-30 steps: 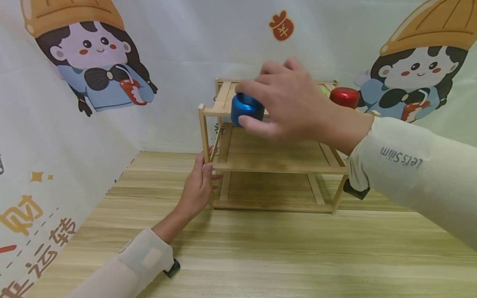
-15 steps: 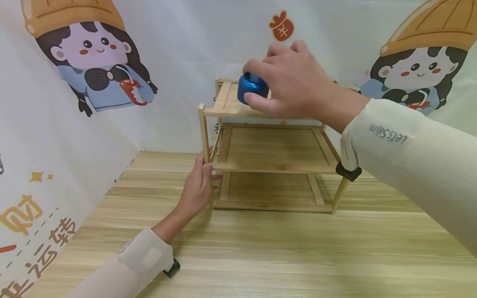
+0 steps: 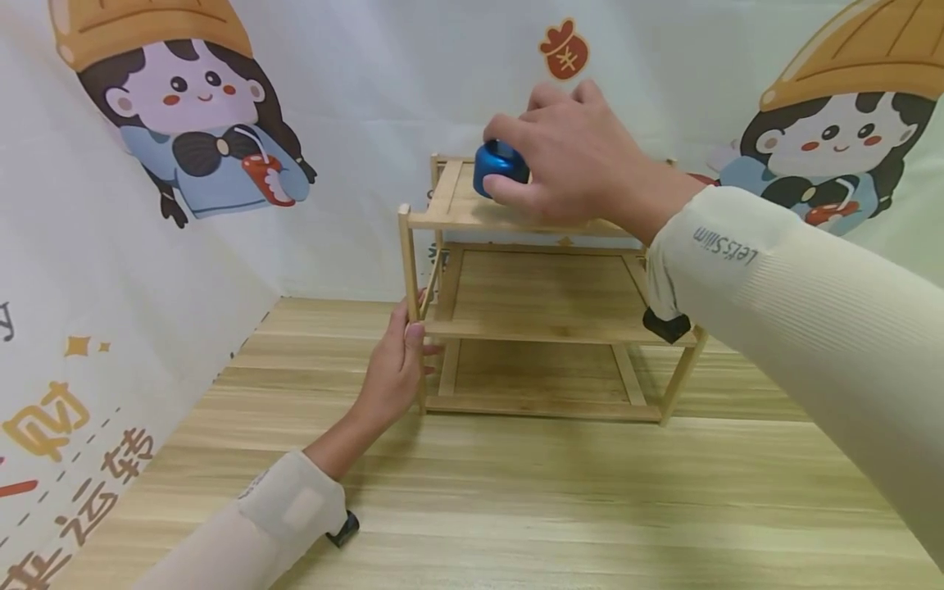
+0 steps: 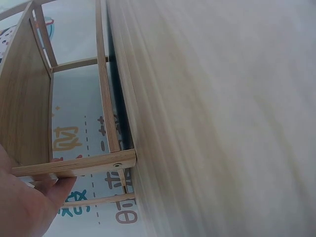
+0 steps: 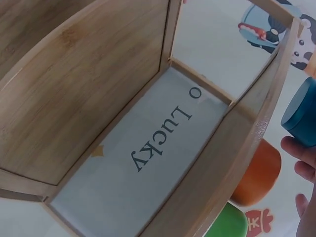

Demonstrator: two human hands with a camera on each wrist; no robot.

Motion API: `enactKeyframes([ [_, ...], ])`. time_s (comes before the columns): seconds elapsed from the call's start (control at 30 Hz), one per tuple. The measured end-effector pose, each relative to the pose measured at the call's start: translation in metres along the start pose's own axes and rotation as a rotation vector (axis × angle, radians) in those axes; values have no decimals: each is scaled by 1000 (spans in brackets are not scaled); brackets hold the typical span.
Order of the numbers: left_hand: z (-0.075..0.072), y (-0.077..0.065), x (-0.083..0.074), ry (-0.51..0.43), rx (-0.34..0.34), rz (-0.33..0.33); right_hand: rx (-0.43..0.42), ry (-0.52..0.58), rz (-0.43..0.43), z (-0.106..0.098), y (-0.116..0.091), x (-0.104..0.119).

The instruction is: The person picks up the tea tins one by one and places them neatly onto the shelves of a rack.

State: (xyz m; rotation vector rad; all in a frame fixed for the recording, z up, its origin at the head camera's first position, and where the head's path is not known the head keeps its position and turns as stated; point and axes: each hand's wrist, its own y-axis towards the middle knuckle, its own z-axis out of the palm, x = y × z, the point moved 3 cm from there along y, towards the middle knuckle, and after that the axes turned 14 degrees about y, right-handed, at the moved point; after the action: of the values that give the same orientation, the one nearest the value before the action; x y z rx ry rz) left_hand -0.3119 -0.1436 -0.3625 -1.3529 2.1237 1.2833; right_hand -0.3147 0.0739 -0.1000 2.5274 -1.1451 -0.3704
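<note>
My right hand [image 3: 575,160] grips a shiny blue jar [image 3: 490,168] between thumb and fingers, over the left part of the top shelf of a small three-tier wooden rack [image 3: 546,331]. In the right wrist view the blue jar [image 5: 301,116] appears at the right edge, its flat base facing the camera. My left hand [image 3: 391,369] holds the rack's front left post; in the left wrist view the thumb and fingers of that hand [image 4: 29,202] lie around the wooden post [image 4: 84,165].
An orange jar [image 5: 259,173] and a green jar [image 5: 229,222] stand on the top shelf. A sliver of a red jar [image 3: 704,179] shows behind the right forearm. The rack stands on a wood-grain table [image 3: 516,508], close to a printed white backdrop [image 3: 361,98].
My right hand has lifted the blue jar from in front of the top shelf's front edge to over that shelf. The forearm now covers most of the red jar. The left hand stays on the post.
</note>
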Motion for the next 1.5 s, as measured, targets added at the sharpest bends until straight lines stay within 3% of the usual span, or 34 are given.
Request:
enactKeyframes([
  [0.6, 1, 1, -2, 3, -10, 4, 87, -30, 68, 18, 11, -7],
  [1.2, 0, 0, -2, 9, -8, -5, 77, -12, 46, 28, 10, -6],
  [1.5, 0, 0, -3, 1, -4, -11, 58, 16, 89, 23, 8, -9],
])
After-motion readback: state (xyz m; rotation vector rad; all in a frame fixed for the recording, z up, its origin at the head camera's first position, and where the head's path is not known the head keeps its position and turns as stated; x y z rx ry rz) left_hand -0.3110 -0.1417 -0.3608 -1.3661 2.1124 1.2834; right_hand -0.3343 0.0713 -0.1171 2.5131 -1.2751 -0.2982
